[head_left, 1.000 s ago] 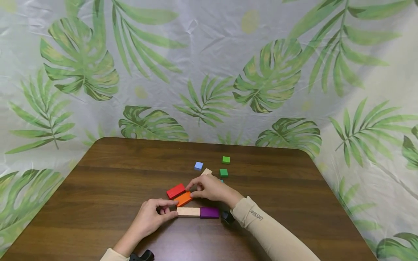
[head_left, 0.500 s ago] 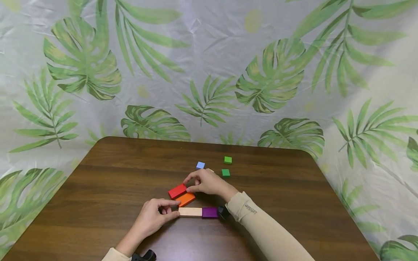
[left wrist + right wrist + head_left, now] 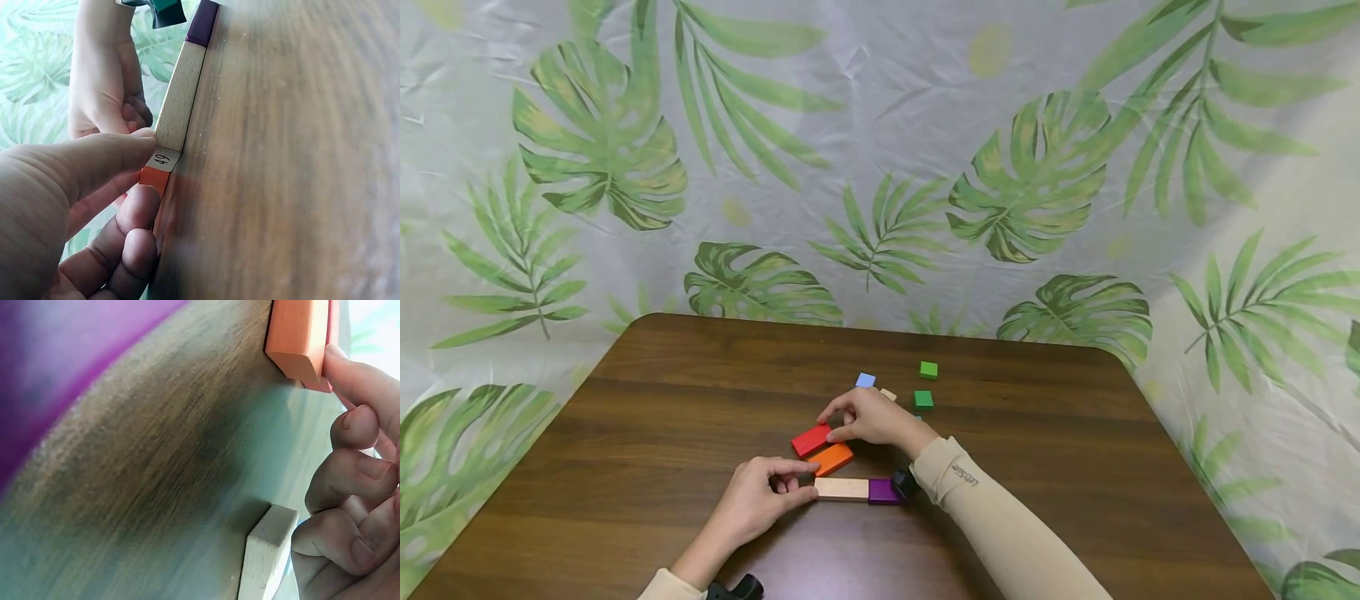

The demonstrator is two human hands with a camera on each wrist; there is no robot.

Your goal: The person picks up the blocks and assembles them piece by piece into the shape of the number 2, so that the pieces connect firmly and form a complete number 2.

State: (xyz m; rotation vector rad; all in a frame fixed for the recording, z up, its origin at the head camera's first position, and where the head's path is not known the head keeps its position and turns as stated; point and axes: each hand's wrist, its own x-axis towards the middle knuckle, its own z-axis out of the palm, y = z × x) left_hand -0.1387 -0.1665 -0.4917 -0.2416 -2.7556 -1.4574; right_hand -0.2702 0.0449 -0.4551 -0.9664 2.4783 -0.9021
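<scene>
Well forward, the right hand (image 3: 872,417) reaches over the table (image 3: 1060,433), thumb and index pinching the right end of the red block (image 3: 809,440), other fingers curled in. Nearer, the left hand (image 3: 758,498) sets its thumb at the left end of the plain wood block (image 3: 842,490), index stretched to the orange block (image 3: 832,459), between red and plain. Purple block (image 3: 882,492) abuts plain on the right.
</scene>
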